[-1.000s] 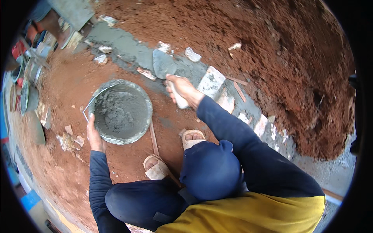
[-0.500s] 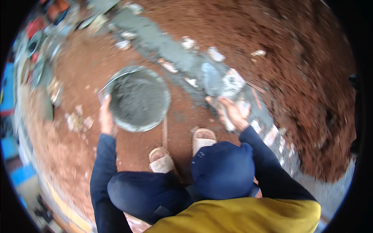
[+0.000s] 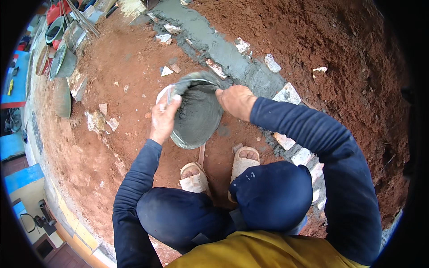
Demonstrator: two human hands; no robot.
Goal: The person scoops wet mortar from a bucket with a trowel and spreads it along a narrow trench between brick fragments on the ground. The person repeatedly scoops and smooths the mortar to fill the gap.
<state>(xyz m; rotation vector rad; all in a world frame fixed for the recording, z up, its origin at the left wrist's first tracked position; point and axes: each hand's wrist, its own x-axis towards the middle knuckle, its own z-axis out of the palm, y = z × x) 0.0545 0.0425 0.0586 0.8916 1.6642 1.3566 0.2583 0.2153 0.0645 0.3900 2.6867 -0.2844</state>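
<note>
A round bucket [image 3: 179, 144] stands tilted in front of my feet, with wet grey mortar [image 3: 196, 118] coating its inside. My left hand [image 3: 164, 117] is closed on its left rim, beside the wire handle. At the opposite rim my right hand [image 3: 237, 102] makes a fist around the grip of a trowel. The trowel's blade is hard to make out among the mortar at the bucket's far side. Just beyond runs a strip of smooth grey mortar [image 3: 219, 42], edged with pale broken stones [image 3: 288, 94].
Reddish soil [image 3: 120, 80] lies around the bucket, and a rough earth bank [image 3: 339, 44] rises at right. More buckets [image 3: 67, 62] and thin rods [image 3: 82, 20] stand at far left. My sandalled feet [image 3: 194, 178] are close to the bucket. Stone pieces [image 3: 96, 121] lie at left.
My right hand has moved left with the trowel, from the stones on the mortar strip to the bucket's rim. The bucket has shifted right and tipped, with my left hand still on it.
</note>
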